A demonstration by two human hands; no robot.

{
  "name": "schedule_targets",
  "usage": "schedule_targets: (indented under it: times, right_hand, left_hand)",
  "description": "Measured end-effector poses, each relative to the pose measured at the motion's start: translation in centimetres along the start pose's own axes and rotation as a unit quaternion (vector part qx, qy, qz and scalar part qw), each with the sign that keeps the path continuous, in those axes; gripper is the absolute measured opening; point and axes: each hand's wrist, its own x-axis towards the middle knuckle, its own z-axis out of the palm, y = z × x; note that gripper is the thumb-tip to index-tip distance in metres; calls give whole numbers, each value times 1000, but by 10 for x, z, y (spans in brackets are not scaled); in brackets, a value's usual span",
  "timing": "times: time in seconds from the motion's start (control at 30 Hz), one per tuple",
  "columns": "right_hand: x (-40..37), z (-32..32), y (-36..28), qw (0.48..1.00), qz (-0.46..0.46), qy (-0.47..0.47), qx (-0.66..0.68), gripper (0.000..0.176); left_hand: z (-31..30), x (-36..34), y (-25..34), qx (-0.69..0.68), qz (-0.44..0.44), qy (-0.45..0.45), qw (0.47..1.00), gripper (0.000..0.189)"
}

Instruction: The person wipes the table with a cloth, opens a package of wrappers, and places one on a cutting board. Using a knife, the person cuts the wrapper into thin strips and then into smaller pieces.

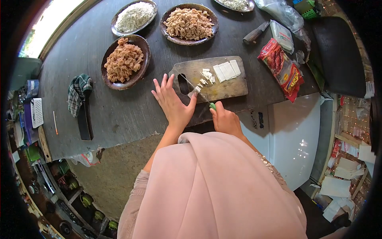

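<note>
On the worn wooden cutting board, small cut white pieces lie in a loose pile. Flat white slabs overlap at the board's right end. My right hand grips a knife by its green handle at the board's near edge. The thin blade slants up and left across the board, beside a small white piece. My left hand is spread out by the board's handle hole. Its thumb reaches over the board to that white piece, close to the blade; the other fingers are stretched apart.
Brown plates hold reddish-brown bits, tan bits and pale shreds. A red packet, a white packet and a wooden-handled tool lie right. Checked cloth lies left. A white appliance stands below the table.
</note>
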Motion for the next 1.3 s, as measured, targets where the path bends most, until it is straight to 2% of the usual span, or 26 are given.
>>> schedule_targets:
  times: [0.5, 1.3]
  right_hand:
    - [3, 0, 9, 998, -20, 2, -67, 24]
    - [4, -5, 8, 998, -29, 14, -57, 24]
  left_hand:
    - [1, 0, 1, 21, 1, 6, 1000, 86]
    - [2, -2, -1, 24, 3, 16, 1000, 86]
